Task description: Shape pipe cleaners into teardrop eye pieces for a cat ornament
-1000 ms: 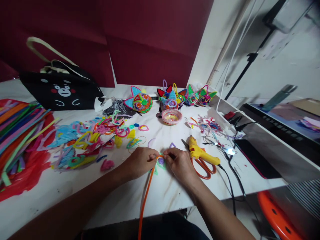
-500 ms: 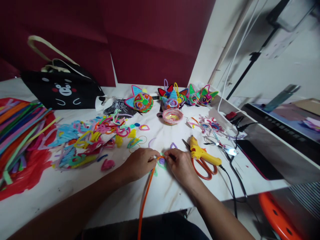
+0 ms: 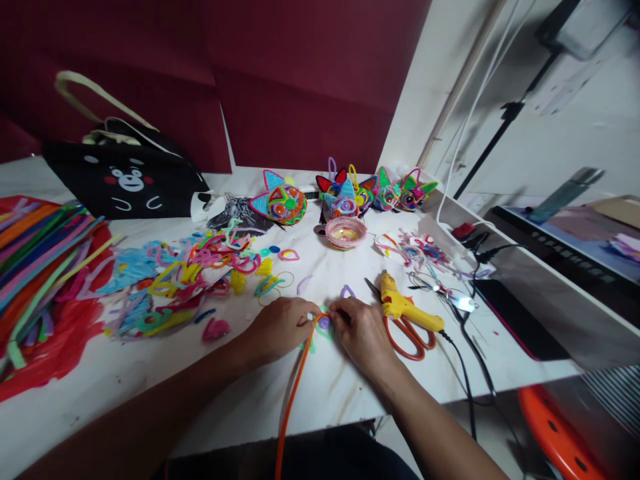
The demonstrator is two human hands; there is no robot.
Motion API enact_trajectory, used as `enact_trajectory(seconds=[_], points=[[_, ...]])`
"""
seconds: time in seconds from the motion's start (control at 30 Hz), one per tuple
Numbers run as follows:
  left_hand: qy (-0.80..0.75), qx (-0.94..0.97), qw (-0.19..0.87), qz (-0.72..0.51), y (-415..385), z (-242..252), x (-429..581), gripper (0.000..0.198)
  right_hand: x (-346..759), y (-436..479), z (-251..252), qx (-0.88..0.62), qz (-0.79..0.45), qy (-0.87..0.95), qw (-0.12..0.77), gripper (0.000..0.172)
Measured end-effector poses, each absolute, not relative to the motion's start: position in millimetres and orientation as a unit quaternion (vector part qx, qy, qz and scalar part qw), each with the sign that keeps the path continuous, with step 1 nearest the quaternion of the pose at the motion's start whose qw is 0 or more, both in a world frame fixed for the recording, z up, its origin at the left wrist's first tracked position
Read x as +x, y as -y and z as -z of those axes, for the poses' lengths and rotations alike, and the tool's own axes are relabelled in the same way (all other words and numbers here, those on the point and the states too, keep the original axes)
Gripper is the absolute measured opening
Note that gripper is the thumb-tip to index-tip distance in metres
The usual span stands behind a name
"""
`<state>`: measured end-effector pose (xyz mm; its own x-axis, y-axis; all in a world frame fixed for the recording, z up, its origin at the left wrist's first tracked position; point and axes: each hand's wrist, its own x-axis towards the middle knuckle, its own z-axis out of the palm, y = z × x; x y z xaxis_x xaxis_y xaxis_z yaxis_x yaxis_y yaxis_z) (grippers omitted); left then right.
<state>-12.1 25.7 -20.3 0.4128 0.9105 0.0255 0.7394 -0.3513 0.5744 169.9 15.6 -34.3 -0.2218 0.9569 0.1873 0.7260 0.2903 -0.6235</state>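
Observation:
An orange pipe cleaner runs from between my hands down past the table's front edge. My left hand pinches it near its upper end, with the fingers closed. My right hand also has its fingertips closed on the orange strip, just to the right. Beneath the fingertips lies a small round piece with a purple centre and green rim, partly hidden by both hands. A loose purple loop lies just beyond my right hand.
Right of my hands lie a yellow glue gun, orange-handled scissors and a phone. Pipe cleaner pieces are heaped at left, near a bundle on red plastic. Behind stand a bowl and colourful cat-like heads.
The orange pipe cleaner's upper end now bends across towards my right fingertips, where it curved round the small piece before. Both hands stay in nearly the same place.

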Motion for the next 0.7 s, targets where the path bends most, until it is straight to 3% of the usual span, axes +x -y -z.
enact_trajectory(seconds=[0.27, 0.7], points=[[-0.513, 0.823, 0.195, -0.146, -23.7, 20.9, -10.6, 0.027, 170.1, -13.8, 32.6, -0.549, -0.208, 0.762, 0.273, 0.019], [-0.523, 0.822, 0.201, -0.103, -23.5, 15.6, -7.6, 0.027, 175.3, -13.0, 34.0, -0.528, -0.218, 0.773, 0.276, 0.028]])
